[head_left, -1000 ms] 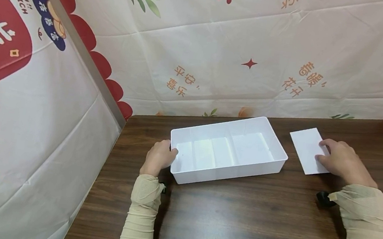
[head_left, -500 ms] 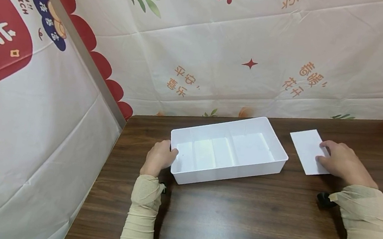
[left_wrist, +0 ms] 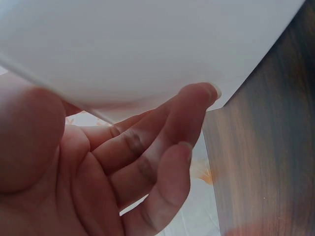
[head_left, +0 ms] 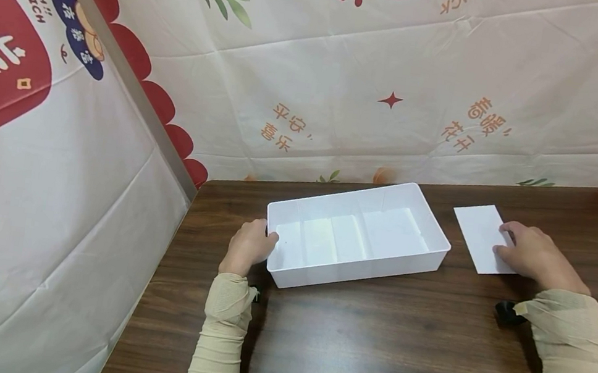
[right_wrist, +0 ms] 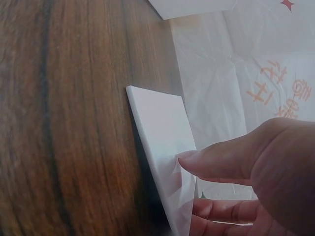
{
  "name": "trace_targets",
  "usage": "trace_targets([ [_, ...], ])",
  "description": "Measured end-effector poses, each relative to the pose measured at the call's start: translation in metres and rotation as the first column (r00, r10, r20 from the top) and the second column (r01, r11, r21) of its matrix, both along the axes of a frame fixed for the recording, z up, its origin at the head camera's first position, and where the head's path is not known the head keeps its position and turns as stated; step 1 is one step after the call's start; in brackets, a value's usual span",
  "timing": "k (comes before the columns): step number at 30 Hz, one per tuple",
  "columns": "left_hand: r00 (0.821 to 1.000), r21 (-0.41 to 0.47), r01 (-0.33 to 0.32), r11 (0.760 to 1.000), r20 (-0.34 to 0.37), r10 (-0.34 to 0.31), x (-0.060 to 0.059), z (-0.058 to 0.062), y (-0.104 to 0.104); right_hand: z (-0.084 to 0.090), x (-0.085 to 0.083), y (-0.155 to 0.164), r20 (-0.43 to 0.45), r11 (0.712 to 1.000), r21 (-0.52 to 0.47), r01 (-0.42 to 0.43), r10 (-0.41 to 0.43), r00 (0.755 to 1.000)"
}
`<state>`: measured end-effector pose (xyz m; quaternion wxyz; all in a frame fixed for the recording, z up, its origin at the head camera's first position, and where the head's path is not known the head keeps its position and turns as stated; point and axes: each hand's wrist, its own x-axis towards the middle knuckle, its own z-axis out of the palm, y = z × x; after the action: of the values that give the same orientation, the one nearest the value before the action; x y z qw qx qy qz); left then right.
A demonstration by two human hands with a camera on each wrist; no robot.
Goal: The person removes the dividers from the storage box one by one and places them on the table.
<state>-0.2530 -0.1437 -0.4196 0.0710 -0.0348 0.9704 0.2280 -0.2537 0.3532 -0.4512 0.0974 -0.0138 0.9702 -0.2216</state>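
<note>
In the head view a long white plastic bin [head_left: 360,237] with an open top lies on the table. My left hand [head_left: 249,244] grips its left end wall, thumb over the rim and fingers outside. The left wrist view shows the fingers of my left hand [left_wrist: 142,167] bent against the bin's outer wall [left_wrist: 138,49]. To the bin's right is a flat white rectangular pad [head_left: 480,237], thin but with a visible edge. My right hand [head_left: 539,254] pinches its right side. In the right wrist view my thumb lies on the face of the pad [right_wrist: 157,128], with other fingers partly hidden behind it.
The table [head_left: 381,340] is dark wood grain. A white printed cloth [head_left: 344,92] hangs along its back edge, and another cloth [head_left: 49,212] hangs on the left. A black wrist device [head_left: 509,312] sits below my right wrist.
The pad's far edge has dropped slightly toward the table, and my right fingertips have shifted down with it. My left hand and the bin hold nearly the same place.
</note>
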Motion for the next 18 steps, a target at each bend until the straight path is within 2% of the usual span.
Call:
trace_targets([
  [18,1.0,0.0,0.006,1.0,-0.001,-0.006,-0.0003,-0.0001,-0.0005,-0.0002,0.0003,0.0016,0.007,1.0,-0.015,-0.026,0.026,1.0],
])
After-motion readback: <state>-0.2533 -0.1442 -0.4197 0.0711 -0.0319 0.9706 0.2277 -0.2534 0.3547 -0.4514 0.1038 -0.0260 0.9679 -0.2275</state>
